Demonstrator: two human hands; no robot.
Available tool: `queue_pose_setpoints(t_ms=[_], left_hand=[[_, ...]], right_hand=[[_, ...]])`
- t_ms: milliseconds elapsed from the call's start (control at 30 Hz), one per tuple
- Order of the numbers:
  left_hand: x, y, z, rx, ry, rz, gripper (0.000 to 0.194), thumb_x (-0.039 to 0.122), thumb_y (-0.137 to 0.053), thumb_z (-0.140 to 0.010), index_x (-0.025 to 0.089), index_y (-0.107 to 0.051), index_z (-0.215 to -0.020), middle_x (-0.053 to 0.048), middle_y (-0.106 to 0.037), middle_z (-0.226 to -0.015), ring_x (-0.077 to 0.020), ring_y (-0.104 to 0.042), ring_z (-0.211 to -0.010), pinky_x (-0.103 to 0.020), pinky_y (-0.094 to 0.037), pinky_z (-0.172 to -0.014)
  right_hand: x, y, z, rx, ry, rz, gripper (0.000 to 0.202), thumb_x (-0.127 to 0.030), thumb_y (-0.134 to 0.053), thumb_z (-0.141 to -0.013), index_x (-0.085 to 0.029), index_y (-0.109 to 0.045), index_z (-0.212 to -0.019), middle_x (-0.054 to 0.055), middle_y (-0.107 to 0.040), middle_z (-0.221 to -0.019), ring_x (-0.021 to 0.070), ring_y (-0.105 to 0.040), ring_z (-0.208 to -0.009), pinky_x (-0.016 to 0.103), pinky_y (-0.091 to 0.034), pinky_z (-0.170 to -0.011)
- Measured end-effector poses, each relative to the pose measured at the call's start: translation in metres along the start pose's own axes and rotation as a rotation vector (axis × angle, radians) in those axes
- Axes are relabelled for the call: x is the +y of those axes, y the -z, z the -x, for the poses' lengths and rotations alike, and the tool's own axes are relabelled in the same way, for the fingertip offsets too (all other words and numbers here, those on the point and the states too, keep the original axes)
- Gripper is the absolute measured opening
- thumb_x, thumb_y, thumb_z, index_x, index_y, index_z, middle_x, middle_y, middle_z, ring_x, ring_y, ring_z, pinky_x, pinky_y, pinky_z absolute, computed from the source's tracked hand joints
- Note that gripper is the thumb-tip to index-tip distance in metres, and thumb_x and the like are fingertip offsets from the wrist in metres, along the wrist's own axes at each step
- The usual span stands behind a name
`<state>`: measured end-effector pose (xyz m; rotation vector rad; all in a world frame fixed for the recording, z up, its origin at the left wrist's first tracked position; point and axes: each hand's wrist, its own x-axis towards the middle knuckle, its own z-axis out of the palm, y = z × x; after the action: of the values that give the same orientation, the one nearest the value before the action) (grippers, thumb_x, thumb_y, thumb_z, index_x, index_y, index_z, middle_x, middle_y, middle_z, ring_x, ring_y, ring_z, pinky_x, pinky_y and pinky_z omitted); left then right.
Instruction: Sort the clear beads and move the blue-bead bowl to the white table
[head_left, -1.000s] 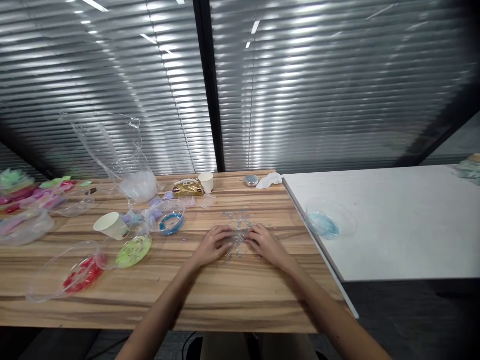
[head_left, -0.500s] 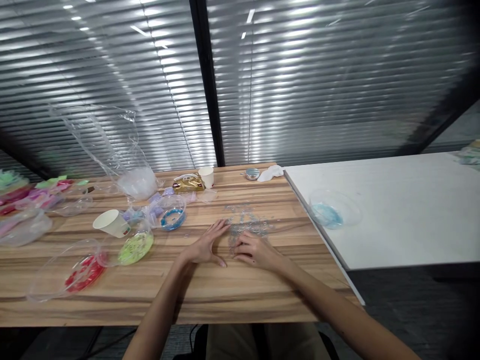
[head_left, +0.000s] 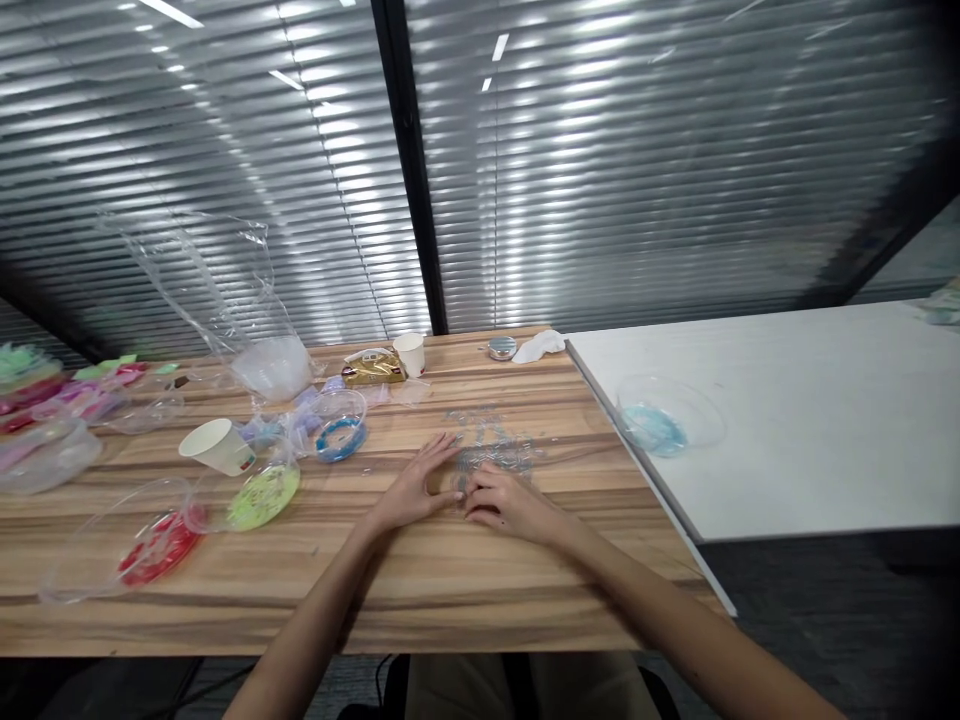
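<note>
On the wooden table [head_left: 450, 610] lies a flat, glossy, see-through patch with grey-teal marks [head_left: 499, 455]; whether it is one sheet or many small pieces I cannot tell. My left hand [head_left: 416, 487] rests at its left side, fingers stretched and thumb apart, the thumb tip close to my right hand. Over the lower left edge of the patch, my right hand [head_left: 510, 503] has its fingers curled and pressed together. What lies between those fingertips is hidden.
To the left stand clear round containers with blue [head_left: 341, 438], lime-green [head_left: 264, 497] and red [head_left: 161, 547] contents, and a tipped paper cup [head_left: 217, 447]. Behind are a gold packet [head_left: 373, 369], another paper cup [head_left: 409, 354] and a round tin [head_left: 502, 347]. A white table [head_left: 810, 430] adjoins at right.
My left thumb has moved right and up, closer to my right fingertips. My right hand stays almost in place, and the view has shifted slightly.
</note>
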<state>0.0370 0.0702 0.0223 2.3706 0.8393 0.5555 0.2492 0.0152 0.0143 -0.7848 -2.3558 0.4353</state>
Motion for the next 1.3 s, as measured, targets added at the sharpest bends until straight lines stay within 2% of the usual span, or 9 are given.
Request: queue_pose_setpoints(t_ms=[200, 300, 467, 733, 1000, 1200, 1300], left_hand=[[-0.003, 0.0, -0.001, -0.027, 0.012, 0.001, 0.064, 0.038, -0.067, -0.081, 0.025, -0.041, -0.138, -0.007, -0.032, -0.148, -0.0242, -0.021, -0.139, -0.046, -0.022, -0.114], [-0.002, 0.004, -0.001, -0.01, 0.025, 0.022, 0.056, 0.038, -0.063, -0.084, 0.026, -0.044, -0.136, -0.006, -0.035, -0.147, -0.024, -0.023, -0.139, -0.046, -0.023, -0.113], [0.0, 0.008, -0.002, 0.029, 0.058, 0.049, 0.046, 0.036, -0.056, -0.088, 0.024, -0.048, -0.133, -0.006, -0.039, -0.144, -0.0229, -0.026, -0.138, -0.046, -0.024, -0.113], [-0.001, 0.002, -0.002, -0.04, 0.035, -0.01, 0.058, 0.035, -0.062, -0.085, 0.024, -0.041, -0.137, -0.007, -0.033, -0.147, -0.0251, -0.021, -0.139, -0.048, -0.021, -0.113], [0.001, 0.009, -0.001, -0.109, 0.044, -0.005, 0.066, 0.039, -0.067, -0.08, 0.023, -0.039, -0.138, -0.007, -0.026, -0.15, -0.0266, -0.016, -0.14, -0.049, -0.018, -0.114], [0.002, 0.003, -0.002, 0.014, 0.077, 0.011, 0.053, 0.038, -0.059, -0.086, 0.023, -0.044, -0.135, -0.007, -0.038, -0.145, -0.0255, -0.024, -0.138, -0.047, -0.024, -0.112], [-0.001, 0.0, -0.001, 0.01, 0.055, -0.007, 0.053, 0.036, -0.059, -0.086, 0.022, -0.043, -0.135, -0.007, -0.037, -0.145, -0.0258, -0.023, -0.139, -0.048, -0.023, -0.112]], right_hand=[[0.005, 0.003, 0.0, -0.032, -0.041, 0.015, 0.007, -0.013, -0.061, -0.085, -0.017, -0.067, -0.084, 0.004, -0.062, -0.087, 0.0173, -0.055, -0.087, 0.031, -0.045, -0.082], [0.009, 0.008, 0.001, -0.033, -0.055, 0.042, 0.008, -0.011, -0.061, -0.084, -0.016, -0.066, -0.082, 0.004, -0.061, -0.085, 0.0172, -0.054, -0.087, 0.032, -0.044, -0.086], [0.012, 0.014, 0.002, 0.0, -0.115, 0.151, 0.009, -0.011, -0.059, -0.084, -0.016, -0.064, -0.079, 0.005, -0.059, -0.082, 0.0183, -0.052, -0.083, 0.031, -0.044, -0.078], [0.006, 0.006, 0.001, 0.029, -0.073, 0.147, 0.011, -0.015, -0.055, -0.088, -0.017, -0.064, -0.082, 0.005, -0.058, -0.083, 0.0181, -0.053, -0.085, 0.029, -0.045, -0.075], [0.005, 0.006, 0.002, 0.013, -0.051, 0.173, 0.011, -0.013, -0.058, -0.086, -0.017, -0.068, -0.086, 0.005, -0.061, -0.084, 0.0186, -0.053, -0.085, 0.032, -0.045, -0.081], [0.0, -0.005, 0.001, 0.023, 0.02, 0.135, 0.017, -0.011, -0.054, -0.088, -0.019, -0.068, -0.087, 0.005, -0.063, -0.088, 0.0179, -0.055, -0.087, 0.03, -0.046, -0.077], [-0.002, -0.007, 0.0, 0.027, 0.046, 0.105, 0.016, -0.011, -0.054, -0.088, -0.019, -0.067, -0.09, 0.004, -0.064, -0.09, 0.017, -0.056, -0.088, 0.03, -0.047, -0.08]])
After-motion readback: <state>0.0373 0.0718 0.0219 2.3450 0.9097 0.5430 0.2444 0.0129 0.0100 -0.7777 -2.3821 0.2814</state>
